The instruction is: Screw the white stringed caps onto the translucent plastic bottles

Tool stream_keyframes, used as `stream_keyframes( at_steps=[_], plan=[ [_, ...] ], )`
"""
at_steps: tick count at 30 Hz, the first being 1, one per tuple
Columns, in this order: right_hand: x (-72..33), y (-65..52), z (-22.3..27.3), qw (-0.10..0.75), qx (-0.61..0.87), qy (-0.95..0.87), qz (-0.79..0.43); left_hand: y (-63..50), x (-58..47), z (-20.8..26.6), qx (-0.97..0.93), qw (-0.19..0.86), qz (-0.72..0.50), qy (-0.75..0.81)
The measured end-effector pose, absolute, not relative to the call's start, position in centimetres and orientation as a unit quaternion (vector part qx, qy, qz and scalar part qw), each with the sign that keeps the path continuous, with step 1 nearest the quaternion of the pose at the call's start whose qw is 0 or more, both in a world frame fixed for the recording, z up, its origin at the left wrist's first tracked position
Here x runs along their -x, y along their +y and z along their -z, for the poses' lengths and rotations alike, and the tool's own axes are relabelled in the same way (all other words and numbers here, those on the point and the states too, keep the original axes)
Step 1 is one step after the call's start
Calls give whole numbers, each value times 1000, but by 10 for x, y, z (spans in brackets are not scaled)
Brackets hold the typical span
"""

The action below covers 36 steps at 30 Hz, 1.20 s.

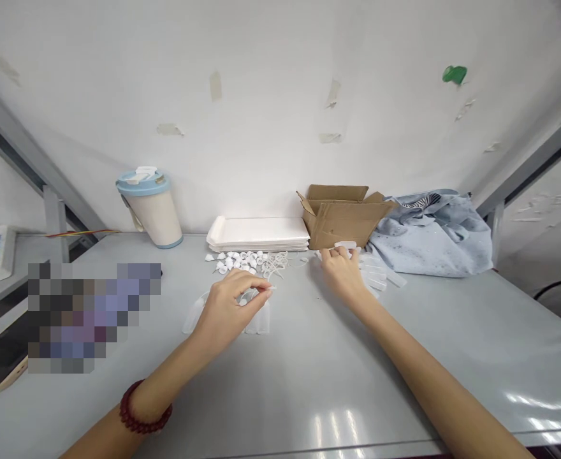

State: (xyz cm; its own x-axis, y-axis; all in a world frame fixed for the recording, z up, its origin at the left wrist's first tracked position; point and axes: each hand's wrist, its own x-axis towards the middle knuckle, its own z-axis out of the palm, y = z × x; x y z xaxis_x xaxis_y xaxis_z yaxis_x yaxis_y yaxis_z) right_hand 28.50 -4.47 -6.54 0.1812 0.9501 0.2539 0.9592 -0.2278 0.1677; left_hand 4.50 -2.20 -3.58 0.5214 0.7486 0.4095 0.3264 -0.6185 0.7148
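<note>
Your right hand (342,271) is at the left end of the pile of translucent sleeves (376,275), on the right of the work area and near the cardboard box (345,224); your left hand (237,306) is well to the left and slightly nearer to you, so the right hand is the closer one to the pile. The two hands are apart, with bare tabletop between them. At the right fingertips, one translucent sleeve (345,245) lies with its long axis running roughly left to right; whether your fingers are clamped on it cannot be told, as they are partly turned away. Several sleeves in the pile slant from far left to near right. The thumb and forefinger of your left hand are pinched together on a small pale piece (272,288), at the right side of that hand. Beneath and beside the same hand lie more clear sleeves (258,322), partly covered by it. Just beyond it are the white caps (242,258), with the looped cords (276,259) at their right, in front of the white stack (261,233). Your work surface is a smooth grey table (309,382), backed by a pale wall (271,95). A lidded cup (153,210) stands far left; a bundled cloth (433,239) lies far right, beside the box.
</note>
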Motion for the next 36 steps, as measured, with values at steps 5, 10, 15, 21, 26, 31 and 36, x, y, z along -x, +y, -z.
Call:
stream_keyframes(
  at_steps=[5,10,15,21,26,31,36],
  plan=[
    [-285,-43,65,63,787,-598,136,-23,-46,37,-822,298,-347,337],
    [-275,-65,41,157,788,-585,109,-23,-47,34,-802,300,-346,383],
    [-240,-94,28,383,644,-655,-98,-23,-50,32,-780,309,-352,415],
    [-209,-107,32,382,580,-685,-220,-28,-49,31,-767,348,-361,401],
    [-212,-105,38,379,587,-684,-209,-34,-49,30,-796,309,-373,362],
    [-214,-105,39,381,588,-680,-215,-38,-50,35,-823,262,-399,308],
    [-213,-106,38,408,556,-699,-191,-41,-50,38,-832,230,-427,271]
  ],
)
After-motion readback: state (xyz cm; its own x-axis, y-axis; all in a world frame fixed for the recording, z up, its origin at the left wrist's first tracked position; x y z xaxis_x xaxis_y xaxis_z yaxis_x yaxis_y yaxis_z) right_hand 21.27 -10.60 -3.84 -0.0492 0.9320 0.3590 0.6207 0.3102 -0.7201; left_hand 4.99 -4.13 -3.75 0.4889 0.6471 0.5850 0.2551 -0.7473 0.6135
